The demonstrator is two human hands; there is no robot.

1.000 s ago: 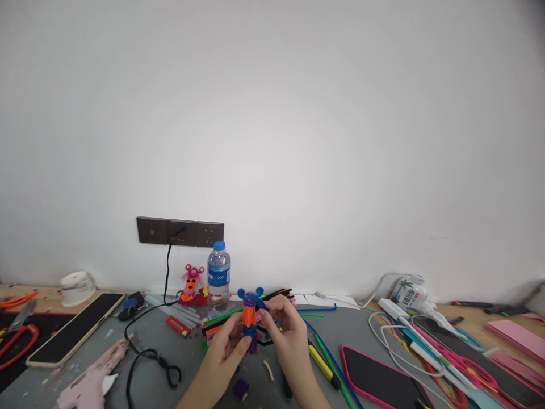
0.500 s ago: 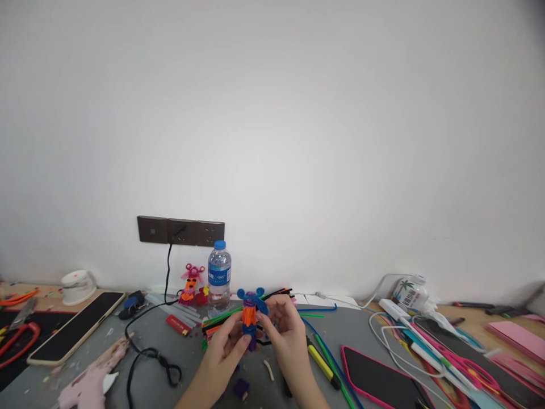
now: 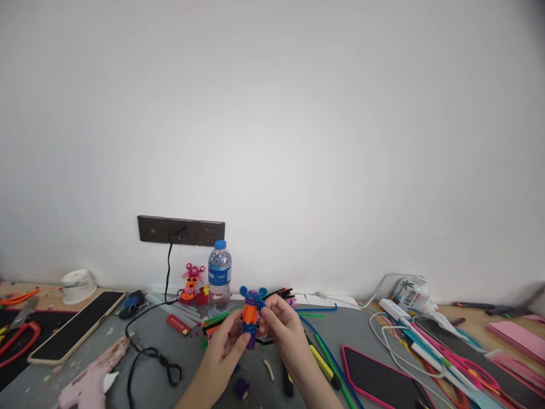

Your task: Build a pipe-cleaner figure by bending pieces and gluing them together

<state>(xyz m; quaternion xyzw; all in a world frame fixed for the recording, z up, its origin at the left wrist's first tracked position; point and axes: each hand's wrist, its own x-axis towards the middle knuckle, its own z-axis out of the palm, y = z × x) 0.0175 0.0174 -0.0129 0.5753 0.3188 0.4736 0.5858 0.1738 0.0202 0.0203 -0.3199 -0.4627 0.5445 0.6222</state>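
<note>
Between my two hands stands a small pipe-cleaner doll with an orange front, a purple and blue lower body and round blue ears. My left hand is closed on its lower body, thumb in front. With thumb and forefinger my right hand pinches the blue ear flap at the doll's right side; the other fingers are curled. Behind the hands lies a bundle of pipe cleaners in green, black and orange. A purple scrap rests on the table below.
A water bottle and a pink-orange doll stand by the wall. At left lie a pink glue gun, a black cable and a phone. At right are a yellow cutter, a pink-cased phone and pink scissors.
My right hand has shifted slightly, its pinch moving up toward the blue ear flap. The doll tilts a little to the right; my left hand keeps its hold.
</note>
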